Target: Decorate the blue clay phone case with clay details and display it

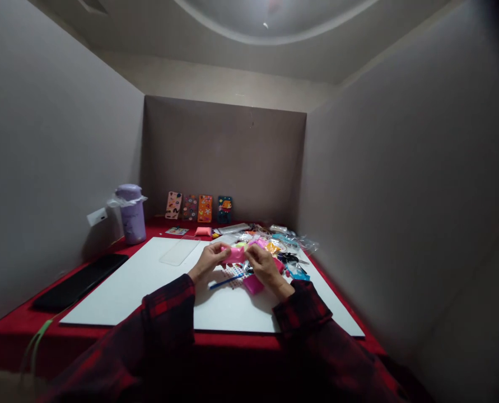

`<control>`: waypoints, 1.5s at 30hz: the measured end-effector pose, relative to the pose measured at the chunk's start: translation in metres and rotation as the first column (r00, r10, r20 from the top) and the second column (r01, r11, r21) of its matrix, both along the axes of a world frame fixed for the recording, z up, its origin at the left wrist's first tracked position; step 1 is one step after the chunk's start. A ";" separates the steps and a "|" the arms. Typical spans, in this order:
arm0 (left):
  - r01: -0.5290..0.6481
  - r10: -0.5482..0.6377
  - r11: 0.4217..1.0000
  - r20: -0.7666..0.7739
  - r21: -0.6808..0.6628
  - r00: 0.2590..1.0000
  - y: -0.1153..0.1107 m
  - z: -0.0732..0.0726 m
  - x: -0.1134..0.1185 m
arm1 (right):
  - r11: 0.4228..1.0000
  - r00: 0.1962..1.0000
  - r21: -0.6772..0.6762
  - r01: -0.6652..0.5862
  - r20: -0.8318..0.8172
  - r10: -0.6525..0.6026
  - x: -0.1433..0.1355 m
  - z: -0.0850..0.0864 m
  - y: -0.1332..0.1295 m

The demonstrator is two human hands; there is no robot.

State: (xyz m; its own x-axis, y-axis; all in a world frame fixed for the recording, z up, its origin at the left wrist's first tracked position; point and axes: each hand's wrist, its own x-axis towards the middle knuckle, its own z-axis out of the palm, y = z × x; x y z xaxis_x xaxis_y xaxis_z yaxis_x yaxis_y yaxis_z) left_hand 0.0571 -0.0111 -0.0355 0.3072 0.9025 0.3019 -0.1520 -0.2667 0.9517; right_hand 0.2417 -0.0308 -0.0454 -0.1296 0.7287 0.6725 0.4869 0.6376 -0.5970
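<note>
A small bright pink packet (234, 256) is stretched between my two hands above the white board (140, 285). My left hand (210, 259) is closed on its left end, and my right hand (266, 265) pinches the right end. Beneath them lie a blue stick-like tool (225, 281) and a sheet of small coloured dots (233, 274). A magenta packet (253, 284) rests just below my right hand. Left of my hands, a clear phone case (179, 251) lies flat on the board.
Several decorated phone cases (204, 208) stand at the back. A purple lidded tumbler (133, 215) is at the left, near a long black pouch (81, 281). Scissors (290, 257) and several colourful packets (273, 248) are heaped at the right. Grey panels (224, 157) enclose the table.
</note>
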 end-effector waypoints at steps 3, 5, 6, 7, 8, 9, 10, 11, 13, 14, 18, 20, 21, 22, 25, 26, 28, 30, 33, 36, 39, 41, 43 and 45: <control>-0.006 0.009 0.998 -0.038 0.061 0.999 0.000 -0.002 -0.003 | 1.000 1.000 0.017 0.012 0.012 -0.012 -0.003 -0.003 -0.001; -0.014 0.022 0.994 -0.075 0.106 0.997 0.000 -0.003 -0.004 | 0.999 0.999 0.027 0.027 0.026 -0.028 -0.003 -0.005 -0.001; -0.019 0.032 0.991 -0.096 0.133 0.995 0.000 -0.002 -0.004 | 0.999 0.999 0.033 0.034 0.038 -0.035 -0.003 -0.006 -0.001; -0.027 0.046 0.986 -0.116 0.164 0.992 -0.001 -0.002 -0.004 | 0.998 0.998 0.040 0.042 0.052 -0.044 -0.003 -0.007 -0.001; -0.037 0.064 0.979 -0.134 0.198 0.989 -0.001 -0.001 -0.004 | 0.998 0.996 0.047 0.048 0.067 -0.051 -0.003 -0.008 -0.001; -0.048 0.084 0.971 -0.150 0.232 0.985 -0.002 0.000 -0.004 | 0.997 0.995 0.055 0.054 0.082 -0.058 -0.003 -0.008 -0.001; -0.060 0.106 0.963 -0.163 0.264 0.981 -0.002 0.001 -0.004 | 0.996 0.993 0.062 0.058 0.096 -0.064 -0.003 -0.009 -0.001; -0.073 0.129 0.953 -0.175 0.293 0.976 -0.003 0.001 -0.003 | 0.996 0.992 0.069 0.060 0.109 -0.067 -0.003 -0.009 -0.001; -0.101 0.174 0.935 -0.191 0.341 0.966 -0.004 0.002 -0.003 | 0.995 0.989 0.080 0.056 0.136 -0.066 -0.004 -0.010 -0.002; -0.112 0.193 0.926 -0.197 0.361 0.961 -0.004 0.002 -0.002 | 0.995 0.987 0.085 0.051 0.151 -0.064 -0.005 -0.010 -0.002; -0.122 0.229 0.904 -0.224 0.409 0.947 -0.004 0.002 -0.003 | 0.994 0.976 0.099 0.034 0.212 -0.054 -0.007 -0.010 -0.004; -0.112 0.225 0.906 -0.239 0.409 0.945 -0.004 0.003 -0.004 | 0.994 0.971 0.105 0.033 0.231 -0.057 -0.008 -0.009 -0.005; -0.105 0.218 0.909 -0.245 0.404 0.945 -0.003 0.003 -0.004 | 0.994 0.970 0.107 0.036 0.236 -0.061 -0.008 -0.008 -0.006; -0.099 0.210 0.913 -0.247 0.395 0.946 -0.003 0.003 -0.005 | 0.993 0.969 0.109 0.040 0.240 -0.065 -0.008 -0.007 -0.006; -0.087 0.179 0.930 -0.234 0.356 0.956 -0.002 0.002 -0.006 | 0.993 0.966 0.107 0.044 0.249 -0.070 -0.008 -0.005 -0.008; -0.086 0.171 0.935 -0.224 0.344 0.959 -0.001 0.001 -0.006 | 0.994 0.966 0.104 0.043 0.250 -0.068 -0.008 -0.004 -0.008; -0.082 0.156 0.941 -0.206 0.328 0.966 -0.001 0.000 -0.006 | 0.994 0.968 0.101 0.043 0.243 -0.067 -0.009 -0.004 -0.007; -0.069 0.137 0.944 -0.194 0.323 0.971 -0.002 0.000 -0.005 | 0.994 0.970 0.103 0.047 0.232 -0.070 -0.010 -0.005 -0.006; -0.025 0.097 0.944 -0.205 0.328 0.974 -0.002 0.000 -0.005 | 0.992 0.972 0.112 0.057 0.221 -0.080 -0.010 -0.007 -0.004; 0.005 0.077 0.944 -0.235 0.331 0.969 0.000 -0.002 -0.005 | 0.992 0.971 0.118 0.050 0.226 -0.076 -0.010 -0.008 -0.002; 0.000 0.088 0.944 -0.252 0.331 0.964 0.005 -0.004 -0.005 | 0.991 0.969 0.122 0.045 0.237 -0.074 -0.009 -0.010 0.000; -0.003 0.094 0.944 -0.261 0.329 0.961 0.007 -0.006 -0.006 | 0.991 0.968 0.126 0.051 0.238 -0.080 -0.009 -0.011 0.002; -0.001 0.094 0.946 -0.270 0.324 0.958 0.009 -0.008 -0.006 | 0.990 0.969 0.131 0.059 0.232 -0.088 -0.009 -0.012 0.003; -0.003 0.095 0.947 -0.272 0.320 0.958 0.009 -0.009 -0.006 | 0.988 0.971 0.137 0.069 0.218 -0.098 -0.009 -0.012 0.003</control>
State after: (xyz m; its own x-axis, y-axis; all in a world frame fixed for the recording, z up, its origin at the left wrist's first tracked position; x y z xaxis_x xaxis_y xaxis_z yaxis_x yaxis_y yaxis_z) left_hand 0.0514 -0.0017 -0.0442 0.3787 0.7917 0.4794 0.1296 -0.5583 0.8195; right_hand 0.2327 -0.0279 -0.0575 -0.2298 0.6532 0.7214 0.6531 0.6531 -0.3833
